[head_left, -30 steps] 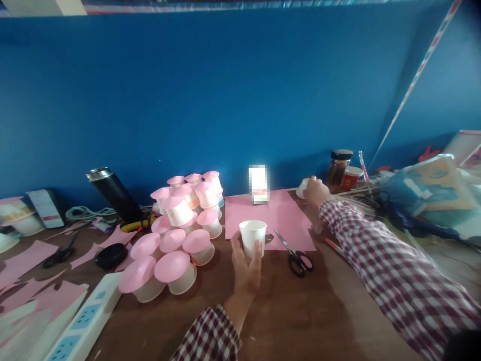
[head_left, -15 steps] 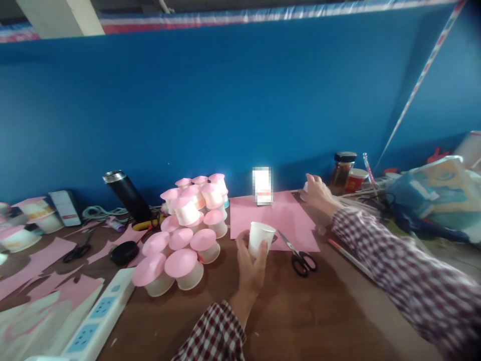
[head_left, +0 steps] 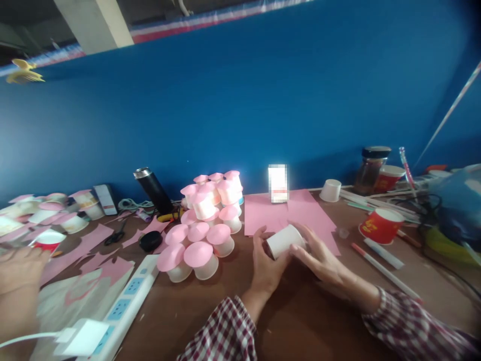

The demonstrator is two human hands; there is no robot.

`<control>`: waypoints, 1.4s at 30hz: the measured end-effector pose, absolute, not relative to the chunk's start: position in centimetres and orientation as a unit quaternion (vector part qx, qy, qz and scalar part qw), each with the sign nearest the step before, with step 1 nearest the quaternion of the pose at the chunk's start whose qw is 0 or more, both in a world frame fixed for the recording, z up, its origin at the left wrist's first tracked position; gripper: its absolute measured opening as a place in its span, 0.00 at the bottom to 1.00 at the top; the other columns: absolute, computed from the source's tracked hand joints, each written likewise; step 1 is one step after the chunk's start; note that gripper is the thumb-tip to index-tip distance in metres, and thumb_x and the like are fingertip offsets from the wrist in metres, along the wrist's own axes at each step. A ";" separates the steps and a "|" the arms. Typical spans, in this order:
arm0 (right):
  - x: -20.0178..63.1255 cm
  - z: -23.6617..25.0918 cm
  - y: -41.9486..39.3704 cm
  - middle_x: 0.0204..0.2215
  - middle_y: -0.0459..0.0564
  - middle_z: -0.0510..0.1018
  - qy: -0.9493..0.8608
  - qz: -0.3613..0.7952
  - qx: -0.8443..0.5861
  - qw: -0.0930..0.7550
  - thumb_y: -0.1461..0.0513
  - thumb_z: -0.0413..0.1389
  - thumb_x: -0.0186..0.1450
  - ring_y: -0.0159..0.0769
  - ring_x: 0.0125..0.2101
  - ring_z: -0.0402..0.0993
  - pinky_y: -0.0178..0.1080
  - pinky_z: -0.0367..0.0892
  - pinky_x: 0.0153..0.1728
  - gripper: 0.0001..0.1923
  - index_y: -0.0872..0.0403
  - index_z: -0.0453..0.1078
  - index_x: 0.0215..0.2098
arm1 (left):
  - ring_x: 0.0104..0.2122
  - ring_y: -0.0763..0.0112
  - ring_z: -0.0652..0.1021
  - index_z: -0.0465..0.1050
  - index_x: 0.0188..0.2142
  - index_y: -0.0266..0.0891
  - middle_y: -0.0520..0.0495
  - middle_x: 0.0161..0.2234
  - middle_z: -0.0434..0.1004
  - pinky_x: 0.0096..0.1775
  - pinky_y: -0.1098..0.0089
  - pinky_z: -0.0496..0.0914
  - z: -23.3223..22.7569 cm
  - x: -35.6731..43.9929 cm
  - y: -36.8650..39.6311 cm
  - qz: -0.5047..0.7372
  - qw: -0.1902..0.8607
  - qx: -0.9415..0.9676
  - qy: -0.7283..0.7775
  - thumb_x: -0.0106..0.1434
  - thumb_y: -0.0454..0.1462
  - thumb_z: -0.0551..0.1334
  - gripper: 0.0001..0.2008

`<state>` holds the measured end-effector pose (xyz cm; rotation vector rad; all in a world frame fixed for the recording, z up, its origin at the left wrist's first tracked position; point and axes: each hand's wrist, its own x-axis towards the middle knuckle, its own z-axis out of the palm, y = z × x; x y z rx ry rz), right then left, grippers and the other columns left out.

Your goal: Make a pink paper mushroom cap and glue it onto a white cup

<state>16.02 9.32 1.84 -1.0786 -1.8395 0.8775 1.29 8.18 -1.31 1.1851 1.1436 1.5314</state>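
Observation:
A white paper cup [head_left: 283,241] lies tilted on its side between my hands, above the front edge of the pink paper sheets [head_left: 265,213]. My left hand [head_left: 266,268] is wrapped round its lower left end. On the other end, my right hand [head_left: 319,258] has its thumb against the side and its fingers behind the rim. To the left stand several white cups capped with pink paper cones [head_left: 199,254], some stacked. A second white cup [head_left: 330,191] stands upside down near the wall. The scissors are hidden by my hands.
A power strip [head_left: 120,306] with a white charger [head_left: 84,336] runs along the left front. Another person's hand [head_left: 18,271] rests at far left by pink scraps. A black flask [head_left: 152,190] leans behind. Right, a red cup [head_left: 382,225], a jar [head_left: 372,170] and sticks [head_left: 385,273].
My right hand has come from the back right to the cup in my left hand, which is now tilted over. The view has turned left, bringing another person's hand into sight.

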 end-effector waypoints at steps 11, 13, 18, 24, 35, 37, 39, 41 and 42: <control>15.2 -1.0 9.0 0.49 0.57 0.68 -0.660 0.423 -0.422 0.456 0.55 0.57 0.60 0.40 0.38 0.75 0.43 0.73 0.39 0.26 0.51 0.51 0.52 | 0.43 0.65 0.74 0.64 0.47 0.37 0.42 0.42 0.73 0.45 0.65 0.66 -1.3 1.2 8.9 0.637 0.596 0.345 0.346 0.59 0.43 0.61 0.19; 15.0 -1.2 8.9 0.46 0.55 0.69 -0.668 0.383 -0.447 0.456 0.57 0.59 0.57 0.40 0.37 0.75 0.44 0.73 0.38 0.27 0.50 0.52 0.50 | 0.45 0.64 0.74 0.64 0.47 0.38 0.42 0.44 0.73 0.45 0.65 0.67 -1.1 1.4 8.7 0.623 0.621 0.347 0.324 0.61 0.43 0.58 0.17; 15.0 -1.5 8.8 0.46 0.53 0.69 -0.739 0.271 -0.442 0.430 0.61 0.63 0.52 0.45 0.43 0.71 0.48 0.70 0.42 0.28 0.49 0.56 0.47 | 0.42 0.64 0.74 0.65 0.45 0.37 0.43 0.42 0.74 0.44 0.65 0.67 -1.5 1.4 8.4 0.603 0.625 0.373 0.326 0.60 0.42 0.60 0.16; 15.4 -1.3 8.9 0.45 0.54 0.68 -0.794 0.262 -0.393 0.383 0.61 0.60 0.56 0.45 0.43 0.70 0.48 0.69 0.42 0.25 0.50 0.57 0.49 | 0.36 0.67 0.75 0.67 0.40 0.37 0.46 0.36 0.74 0.40 0.66 0.68 -1.5 1.0 8.7 0.598 0.595 0.388 0.371 0.60 0.43 0.60 0.13; 15.2 -1.8 9.0 0.49 0.56 0.66 -0.785 0.242 -0.400 0.406 0.57 0.60 0.55 0.48 0.45 0.69 0.51 0.70 0.43 0.33 0.49 0.53 0.56 | 0.38 0.64 0.75 0.66 0.44 0.35 0.42 0.38 0.74 0.40 0.64 0.69 -1.5 1.2 8.5 0.587 0.538 0.448 0.407 0.57 0.45 0.62 0.20; 15.1 -1.8 8.9 0.50 0.56 0.66 -0.790 0.238 -0.395 0.403 0.58 0.60 0.56 0.48 0.46 0.68 0.52 0.70 0.43 0.34 0.49 0.52 0.57 | 0.37 0.65 0.75 0.66 0.44 0.36 0.43 0.38 0.74 0.39 0.65 0.69 -1.4 1.2 8.5 0.588 0.533 0.450 0.410 0.57 0.45 0.62 0.19; 15.0 -1.7 8.8 0.51 0.57 0.65 -0.793 0.232 -0.397 0.399 0.59 0.59 0.57 0.48 0.47 0.68 0.52 0.69 0.44 0.33 0.49 0.51 0.58 | 0.37 0.65 0.75 0.66 0.44 0.36 0.43 0.38 0.74 0.39 0.66 0.69 -1.3 1.1 8.4 0.589 0.536 0.446 0.409 0.57 0.45 0.62 0.19; 14.9 -1.7 8.7 0.51 0.57 0.65 -0.796 0.226 -0.398 0.395 0.60 0.58 0.58 0.48 0.48 0.67 0.51 0.69 0.45 0.32 0.50 0.50 0.58 | 0.37 0.66 0.75 0.66 0.43 0.35 0.43 0.38 0.74 0.39 0.67 0.69 -1.1 1.1 8.3 0.592 0.537 0.445 0.405 0.57 0.45 0.62 0.19; 14.9 -1.7 8.7 0.51 0.58 0.65 -0.799 0.225 -0.395 0.394 0.61 0.57 0.58 0.48 0.49 0.67 0.51 0.69 0.45 0.32 0.50 0.50 0.58 | 0.37 0.66 0.75 0.66 0.43 0.35 0.43 0.38 0.74 0.40 0.67 0.69 -1.1 1.1 8.3 0.596 0.534 0.445 0.402 0.56 0.45 0.63 0.19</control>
